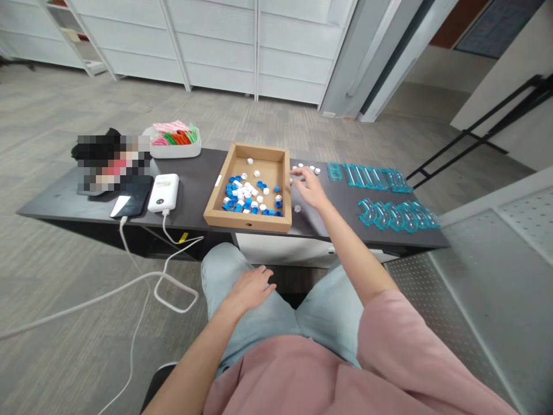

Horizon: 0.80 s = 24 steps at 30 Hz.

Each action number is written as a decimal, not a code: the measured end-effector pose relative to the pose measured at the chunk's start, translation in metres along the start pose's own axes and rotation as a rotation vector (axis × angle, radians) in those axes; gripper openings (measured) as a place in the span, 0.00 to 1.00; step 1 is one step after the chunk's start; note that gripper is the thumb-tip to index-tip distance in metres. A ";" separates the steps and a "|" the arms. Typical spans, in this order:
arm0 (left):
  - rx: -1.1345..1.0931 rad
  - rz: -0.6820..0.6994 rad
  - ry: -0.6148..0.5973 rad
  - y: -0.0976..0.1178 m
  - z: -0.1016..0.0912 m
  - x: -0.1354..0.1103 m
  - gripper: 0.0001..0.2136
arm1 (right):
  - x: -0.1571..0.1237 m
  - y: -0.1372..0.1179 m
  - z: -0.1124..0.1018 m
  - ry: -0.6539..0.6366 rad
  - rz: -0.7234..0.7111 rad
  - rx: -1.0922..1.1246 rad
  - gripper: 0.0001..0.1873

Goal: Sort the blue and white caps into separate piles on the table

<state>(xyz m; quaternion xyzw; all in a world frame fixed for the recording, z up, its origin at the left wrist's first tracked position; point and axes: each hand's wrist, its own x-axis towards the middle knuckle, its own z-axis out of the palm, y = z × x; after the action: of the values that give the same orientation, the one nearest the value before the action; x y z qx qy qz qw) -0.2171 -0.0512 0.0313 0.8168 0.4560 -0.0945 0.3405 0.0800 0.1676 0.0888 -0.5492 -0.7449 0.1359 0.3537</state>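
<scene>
A shallow cardboard box (216, 203) sits on the dark table (194, 190) and holds several small blue and white pieces (248, 193). My right hand (307, 188) reaches over the table just right of the box, fingers curled among several loose white pieces (309, 169); whether it holds one I cannot make out. One more white piece (297, 208) lies near the wrist. My left hand (253, 285) rests flat on my left thigh, fingers apart, holding nothing.
Two rows of clear turquoise curved parts (369, 176) (397, 214) lie at the table's right. A white power bank (164, 192) with cable, a black phone (132, 199), and a white tray of coloured items (175, 141) stand left. A perforated metal panel (496, 265) flanks my right.
</scene>
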 end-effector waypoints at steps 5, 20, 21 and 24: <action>0.074 -0.004 -0.047 0.002 0.001 0.001 0.26 | -0.077 0.019 -0.022 -0.163 -0.023 -0.247 0.42; 0.105 -0.061 -0.089 -0.008 0.002 0.005 0.27 | 0.040 0.078 0.010 -0.114 0.267 -0.505 0.66; 0.103 -0.066 -0.091 -0.009 0.003 0.005 0.27 | 0.049 0.085 0.010 -0.121 0.283 -0.488 0.68; 0.096 -0.077 -0.093 -0.012 0.006 0.007 0.27 | 0.068 0.100 0.009 -0.194 0.272 -0.433 0.71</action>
<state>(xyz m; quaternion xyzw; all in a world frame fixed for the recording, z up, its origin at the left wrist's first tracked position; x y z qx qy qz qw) -0.2216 -0.0462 0.0180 0.8088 0.4657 -0.1673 0.3178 0.1362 0.2669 0.0494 -0.6916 -0.7062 0.0715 0.1336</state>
